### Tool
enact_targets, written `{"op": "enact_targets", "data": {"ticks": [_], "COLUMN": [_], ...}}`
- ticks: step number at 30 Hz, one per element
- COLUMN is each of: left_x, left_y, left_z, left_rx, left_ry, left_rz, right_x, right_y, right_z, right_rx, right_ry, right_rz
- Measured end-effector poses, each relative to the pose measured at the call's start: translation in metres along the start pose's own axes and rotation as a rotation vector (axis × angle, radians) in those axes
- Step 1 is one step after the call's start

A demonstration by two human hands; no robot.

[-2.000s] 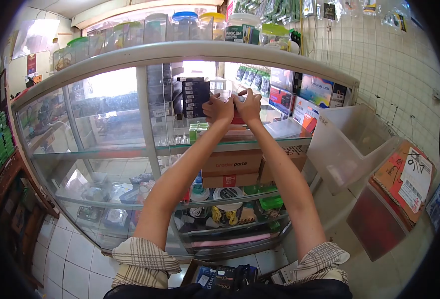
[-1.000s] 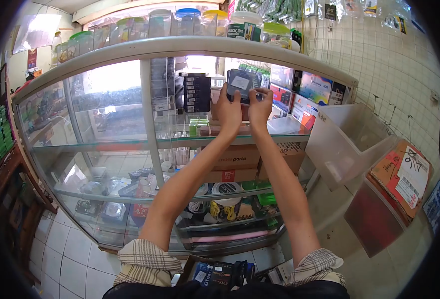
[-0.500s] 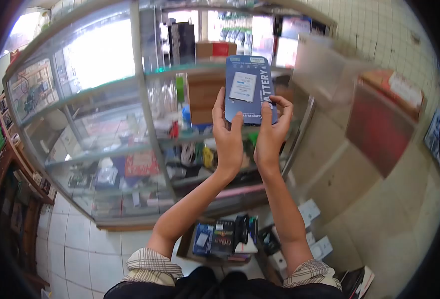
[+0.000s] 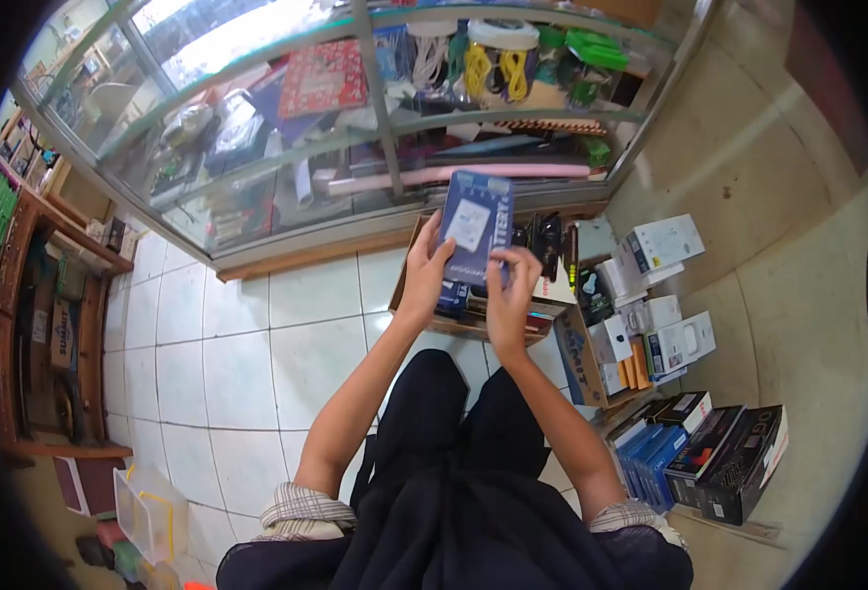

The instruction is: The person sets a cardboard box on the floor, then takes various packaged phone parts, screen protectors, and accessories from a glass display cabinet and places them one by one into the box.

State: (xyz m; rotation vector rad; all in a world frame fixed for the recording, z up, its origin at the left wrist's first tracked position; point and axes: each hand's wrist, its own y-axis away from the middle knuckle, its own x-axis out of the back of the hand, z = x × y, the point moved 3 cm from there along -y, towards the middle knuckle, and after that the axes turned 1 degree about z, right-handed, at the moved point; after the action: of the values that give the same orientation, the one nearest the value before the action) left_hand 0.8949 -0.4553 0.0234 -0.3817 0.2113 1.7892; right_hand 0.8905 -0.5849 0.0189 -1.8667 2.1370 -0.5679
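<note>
Between my hands is a blue battery package with a pale battery on its front and the word BATTERY along one side. My left hand grips its left edge, thumb on the front. At the lower right corner, my right hand holds it with thumb and bent fingers. Below the package stands an open cardboard box on the floor, partly hidden by my hands. Inside it are a further blue package and dark items.
A glass display case with cables and a red patterned sheet stands ahead. To the right, a carton holds white boxes. Black and blue boxes stand nearer me. A wooden shelf and a clear plastic bin are at left.
My view has tilted down to the floor. Both hands have lowered the battery package from in front of the case's upper shelves to above the open box.
</note>
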Motion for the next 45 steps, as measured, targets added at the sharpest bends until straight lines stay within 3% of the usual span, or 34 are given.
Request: {"op": "enact_targets", "data": {"ticks": [4, 8, 10, 18, 26, 28, 34, 40, 45], "left_x": [0.051, 0.091, 0.100, 0.119, 0.124, 0.128, 0.130, 0.122, 0.138], "left_y": [0.012, 0.013, 0.012, -0.020, -0.045, -0.044, -0.043, -0.034, -0.031], "left_z": [-0.069, -0.134, -0.152, -0.199, -0.218, -0.223, -0.236, -0.239, -0.253], "left_rx": [0.149, 0.243, 0.288, 0.351, 0.250, 0.206, 0.162, 0.318, 0.403], "left_ry": [-0.128, -0.180, -0.156, -0.250, -0.315, -0.618, -0.747, -1.025, -1.040], "left_rz": [0.156, 0.247, 0.283, 0.209, 0.065, 0.085, 0.024, -0.022, -0.228], "right_x": [-0.017, -0.034, -0.041, -0.064, -0.084, -0.087, -0.095, -0.093, -0.085], "right_y": [0.046, 0.074, 0.079, 0.083, 0.089, 0.089, 0.094, 0.093, 0.090], "right_z": [0.040, 0.089, 0.106, 0.149, 0.169, 0.170, 0.178, 0.189, 0.194], "right_rx": [-0.090, -0.262, -0.213, -0.263, -0.259, -0.241, -0.275, -0.261, -0.201], "right_ry": [0.161, 0.077, 0.208, 0.291, 0.380, 0.516, 0.641, 0.691, 0.602], "right_rz": [-0.243, -0.355, -0.401, -0.451, -0.481, -0.507, -0.535, -0.610, -0.634]}}
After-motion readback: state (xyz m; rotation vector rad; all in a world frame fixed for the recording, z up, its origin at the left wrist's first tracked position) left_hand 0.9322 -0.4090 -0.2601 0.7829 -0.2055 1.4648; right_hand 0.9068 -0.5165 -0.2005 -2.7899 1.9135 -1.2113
